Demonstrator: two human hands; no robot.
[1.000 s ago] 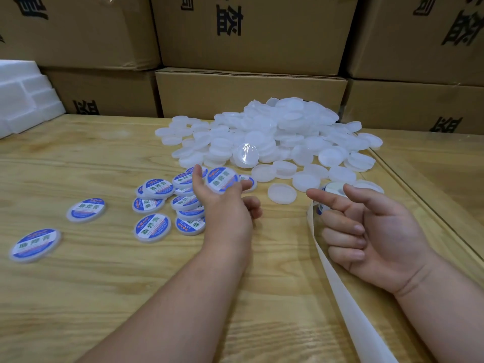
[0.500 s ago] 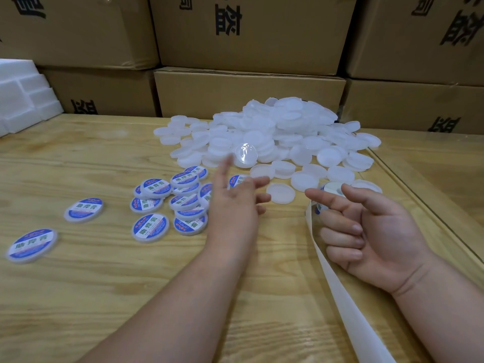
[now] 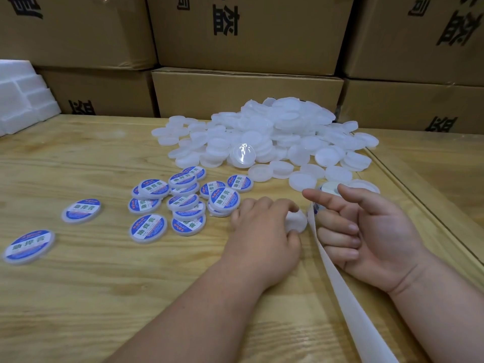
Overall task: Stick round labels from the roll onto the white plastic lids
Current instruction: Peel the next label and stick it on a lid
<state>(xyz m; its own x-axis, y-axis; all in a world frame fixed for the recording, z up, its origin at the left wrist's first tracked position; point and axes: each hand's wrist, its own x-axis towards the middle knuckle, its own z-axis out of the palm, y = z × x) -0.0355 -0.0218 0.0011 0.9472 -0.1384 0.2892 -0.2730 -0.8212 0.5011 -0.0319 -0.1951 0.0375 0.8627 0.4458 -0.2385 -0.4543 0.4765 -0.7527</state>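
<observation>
The left hand pinches a blank white lid on the counter, just left of the label roll hooked on the half-curled right hand, its backing strip trailing near

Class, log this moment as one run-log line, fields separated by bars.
left hand: grips blank lid | right hand: holds label roll | labelled lids: left of hands

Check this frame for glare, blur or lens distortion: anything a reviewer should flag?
Head view: glare on one clear lid in the white lid pile; wide-angle bending of the table edge; left hand slightly soft; labelled lids readable.
</observation>
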